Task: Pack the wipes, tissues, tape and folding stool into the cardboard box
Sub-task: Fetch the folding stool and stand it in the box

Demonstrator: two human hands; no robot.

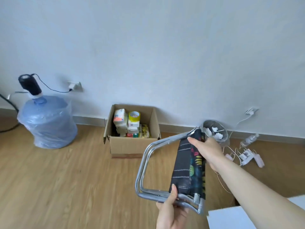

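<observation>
Head view shows us holding the folded stool with bent silver metal tube legs and a black patterned fabric seat [181, 169] in the air above the wood-grain floor [66, 179], near the open brown cardboard box [130, 146] that stands against the white wall [148, 47].

Our left hand [171, 210] is closed around the lower tube of the frame, thumb lying up against the fabric edge. Our right hand [208, 151] is wrapped round the upper part of the bunched seat, fingers curled behind it and out of sight.

Inside the box we already see stacked white tissue packs [119, 119], a yellow roll of tape [134, 115] on top of them, and flat colourful packets lower down that may be the wipes, though we cannot be sure.

We judge the stool light but awkward: the tubes are stiff and smooth, so they may slip or swing open at the hinge, while the fabric is soft and gives no firm purchase. Holding frame and seat together, as we do now, looks the safest grip. The free space at the right of the box seems narrow, so we expect to slide the stool in edgewise.
</observation>
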